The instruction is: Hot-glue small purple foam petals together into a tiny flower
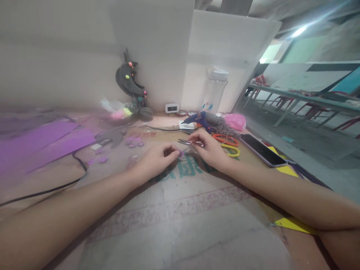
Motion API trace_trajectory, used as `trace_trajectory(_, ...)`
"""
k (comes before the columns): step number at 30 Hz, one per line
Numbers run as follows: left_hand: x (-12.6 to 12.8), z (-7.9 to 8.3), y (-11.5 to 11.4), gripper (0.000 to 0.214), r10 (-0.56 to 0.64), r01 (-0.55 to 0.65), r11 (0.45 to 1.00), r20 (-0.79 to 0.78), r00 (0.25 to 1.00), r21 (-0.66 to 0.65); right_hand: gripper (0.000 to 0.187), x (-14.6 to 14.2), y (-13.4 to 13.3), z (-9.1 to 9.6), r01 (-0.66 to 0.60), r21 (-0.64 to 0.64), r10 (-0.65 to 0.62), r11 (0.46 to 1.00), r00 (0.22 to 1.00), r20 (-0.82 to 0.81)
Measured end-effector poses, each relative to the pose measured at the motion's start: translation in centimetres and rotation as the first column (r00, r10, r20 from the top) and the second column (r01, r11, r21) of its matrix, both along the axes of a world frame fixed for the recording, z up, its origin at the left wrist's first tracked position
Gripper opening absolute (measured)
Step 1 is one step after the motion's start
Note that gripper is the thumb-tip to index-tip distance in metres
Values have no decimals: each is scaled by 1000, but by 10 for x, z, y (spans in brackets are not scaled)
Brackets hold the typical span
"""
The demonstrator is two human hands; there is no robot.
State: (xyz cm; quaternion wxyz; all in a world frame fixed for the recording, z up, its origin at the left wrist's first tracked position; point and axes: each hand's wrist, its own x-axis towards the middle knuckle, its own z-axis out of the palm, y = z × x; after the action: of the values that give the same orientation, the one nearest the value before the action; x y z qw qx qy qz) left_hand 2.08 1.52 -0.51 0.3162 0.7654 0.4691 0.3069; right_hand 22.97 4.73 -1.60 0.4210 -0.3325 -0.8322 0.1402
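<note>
My left hand is closed in a pinch at the middle of the table. A small purple piece shows at its fingertips. Just to the right, my right hand also has thumb and fingers pinched together, and what they hold is too small to make out. Pointed metal blades reach out to the left behind the right fingers; whether the hand touches them I cannot tell. Behind this hand lie an orange scissor handle and a yellow handle. Small purple flower-like cutouts lie left of the hands.
Purple sheets cover the left, near a black cable. Toward the back stand a blue glue gun, grey yarn, a clear bottle, a small digital clock and a dark crescent ornament. A phone lies right.
</note>
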Motion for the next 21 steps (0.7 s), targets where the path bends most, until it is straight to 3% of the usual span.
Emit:
trace_trajectory(6, 0, 0, 1, 27, 1, -1, 1000, -15, 1000, -7, 36, 0, 0, 1, -6, 53, 3, 999, 998, 56)
trace_trajectory(21, -2, -5, 3, 28, -10, 10, 1000, 13, 1000, 20, 34, 1, -4, 4, -42, -13, 43, 999, 996, 79)
